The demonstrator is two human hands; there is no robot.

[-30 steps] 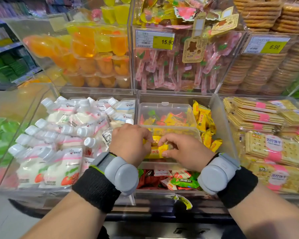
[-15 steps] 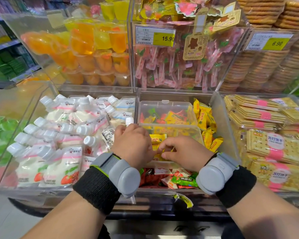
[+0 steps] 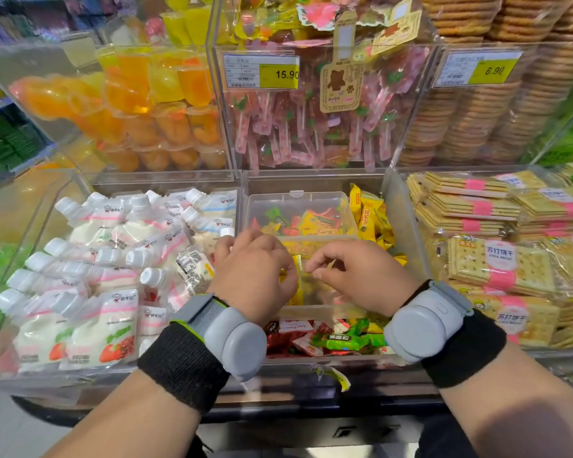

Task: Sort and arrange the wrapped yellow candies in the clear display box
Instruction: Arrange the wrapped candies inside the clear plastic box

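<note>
- left hand (image 3: 255, 276) is over the near clear display box (image 3: 315, 313), knuckles up, fingers curled down onto a yellow candy (image 3: 296, 271) that stands on edge at the fingertips
- right hand (image 3: 361, 276) is just beside it over the same box, thumb and forefinger tips nearly closed; too blurred there to tell whether they pinch a wrapper
- the hands are close but not touching, with the candy in the gap between them
- more yellow candies (image 3: 295, 294) lie in the box under the hands, and a loose heap (image 3: 368, 216) sits outside it to the right, in the same middle bin
- a second clear box (image 3: 298, 201) with mixed red, green and yellow sweets sits right behind the near one
- mixed wrapped sweets (image 3: 331, 338) lie in front of the box at the bin's front wall
- spouted pouches (image 3: 96, 292) fill the left bin, cracker packs (image 3: 497, 266) the right bin
- each wrist carries a grey wrist unit (image 3: 235, 338) over a black band
</note>
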